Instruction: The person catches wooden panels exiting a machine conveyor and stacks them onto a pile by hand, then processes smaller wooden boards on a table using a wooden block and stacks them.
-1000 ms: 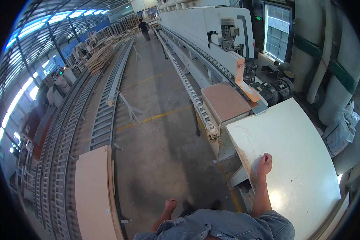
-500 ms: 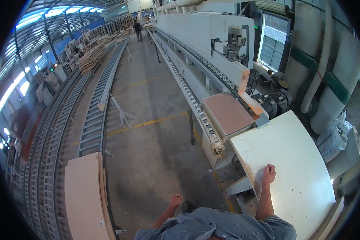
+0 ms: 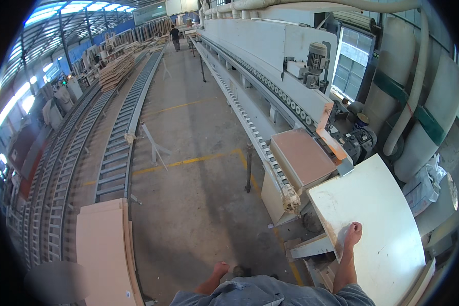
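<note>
The right hand [image 3: 353, 233] makes a loose fist, nothing showing inside, over the smooth, scuffed white table [image 3: 382, 214], perhaps leaning for support. The left hand [image 3: 221, 269], also curled and seemingly empty, hangs above concrete floor [image 3: 188, 214]. Flat boards [image 3: 103, 239] lie stacked along metal rollers [image 3: 113, 178], likely for easy sliding.

1. Over the white surface [image 3: 387, 224], the right hand [image 3: 354, 233] is near the left edge, with open room from there toward the right edge.
2. At the far left corner, a brown-topped box [image 3: 303, 155] blocks passage; an orange guard [image 3: 331, 135] and black motor [image 3: 363, 140] stand beyond the far edge.
3. Off the left edge, the floor [image 3: 188, 204] gives the left hand [image 3: 221, 268] open passage until the board stack [image 3: 102, 245].
4. Farther up, a white stand [image 3: 151, 143] juts into this aisle.
</note>
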Available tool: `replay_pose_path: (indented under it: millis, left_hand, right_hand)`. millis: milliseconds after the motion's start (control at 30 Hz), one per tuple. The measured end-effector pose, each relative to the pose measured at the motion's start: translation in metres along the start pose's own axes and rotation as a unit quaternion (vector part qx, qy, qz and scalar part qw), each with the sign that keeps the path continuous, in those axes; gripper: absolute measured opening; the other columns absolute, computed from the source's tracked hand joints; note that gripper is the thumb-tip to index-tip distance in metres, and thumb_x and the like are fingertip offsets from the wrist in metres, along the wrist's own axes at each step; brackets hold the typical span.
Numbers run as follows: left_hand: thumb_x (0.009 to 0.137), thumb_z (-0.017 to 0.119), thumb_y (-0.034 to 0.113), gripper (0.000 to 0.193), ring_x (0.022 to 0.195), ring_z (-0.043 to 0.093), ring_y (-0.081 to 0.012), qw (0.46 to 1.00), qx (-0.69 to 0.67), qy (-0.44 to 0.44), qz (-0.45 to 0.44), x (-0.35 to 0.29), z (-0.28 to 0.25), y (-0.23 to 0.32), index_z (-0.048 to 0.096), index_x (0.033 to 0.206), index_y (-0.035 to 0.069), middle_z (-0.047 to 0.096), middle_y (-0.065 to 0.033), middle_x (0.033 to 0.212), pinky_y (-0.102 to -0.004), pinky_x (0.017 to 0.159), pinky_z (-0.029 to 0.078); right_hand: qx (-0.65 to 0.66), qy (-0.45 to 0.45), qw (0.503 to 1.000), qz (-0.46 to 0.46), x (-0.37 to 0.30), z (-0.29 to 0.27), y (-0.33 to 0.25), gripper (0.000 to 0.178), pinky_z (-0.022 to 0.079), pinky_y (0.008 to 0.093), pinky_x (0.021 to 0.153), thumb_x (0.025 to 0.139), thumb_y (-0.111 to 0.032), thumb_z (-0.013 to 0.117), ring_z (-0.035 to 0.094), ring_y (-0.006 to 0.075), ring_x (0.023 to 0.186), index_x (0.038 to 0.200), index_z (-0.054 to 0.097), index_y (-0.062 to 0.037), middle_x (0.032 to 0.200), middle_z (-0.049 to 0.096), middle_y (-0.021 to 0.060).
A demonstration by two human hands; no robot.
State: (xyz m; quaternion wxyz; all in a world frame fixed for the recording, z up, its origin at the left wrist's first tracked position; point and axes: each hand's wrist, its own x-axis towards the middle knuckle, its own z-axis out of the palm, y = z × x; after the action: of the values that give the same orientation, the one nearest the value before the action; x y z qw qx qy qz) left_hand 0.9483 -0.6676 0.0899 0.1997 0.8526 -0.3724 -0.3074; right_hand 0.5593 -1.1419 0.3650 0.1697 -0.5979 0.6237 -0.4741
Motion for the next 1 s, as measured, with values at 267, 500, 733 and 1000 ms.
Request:
replay_pose_path:
  millis: [267,500,733,1000]
  left_hand:
    - [0.077,0.061,0.032,0.029,0.090,0.066,-0.0384,0.996,-0.052,0.070,0.008,0.019,-0.020,0.025,0.073,0.092,0.011,0.068,-0.0201,0.092,-0.0440,0.079,0.053]
    - [0.079,0.060,0.039,0.033,0.095,0.065,-0.0378,0.987,-0.115,0.014,-0.109,0.029,-0.023,0.034,0.073,0.095,0.013,0.068,-0.0180,0.097,-0.0445,0.081,0.052]
    - [0.076,0.062,0.036,0.031,0.091,0.066,-0.0373,0.997,-0.052,0.022,-0.060,0.011,-0.010,0.014,0.072,0.092,0.011,0.068,-0.0187,0.092,-0.0443,0.079,0.053]
    - [0.074,0.064,0.030,0.028,0.087,0.069,-0.0327,0.988,-0.092,0.010,-0.126,-0.004,-0.024,0.039,0.072,0.089,0.008,0.069,-0.0200,0.088,-0.0400,0.076,0.053]
  right_hand:
    - [-0.031,0.001,0.999,0.004,0.001,0.002,-0.002,0.016,0.047,0.0341,0.067,0.083,-0.016,0.056,0.058,0.0197,0.070,0.091,0.064,-0.0034,0.079,0.064,0.0085]
    - [-0.026,0.012,1.000,-0.003,0.005,0.005,0.002,0.015,0.048,0.0341,0.068,0.083,-0.015,0.056,0.059,0.0205,0.071,0.090,0.064,-0.0038,0.080,0.064,0.0090]
    - [-0.028,0.011,1.000,0.001,0.000,-0.002,-0.012,0.014,0.048,0.0332,0.068,0.083,-0.013,0.056,0.059,0.0190,0.072,0.089,0.064,-0.0038,0.080,0.065,0.0079]
    - [-0.025,0.035,0.999,-0.030,-0.011,0.004,0.006,0.015,0.049,0.0342,0.069,0.082,-0.012,0.058,0.061,0.0205,0.073,0.092,0.066,-0.0053,0.079,0.066,0.0087]
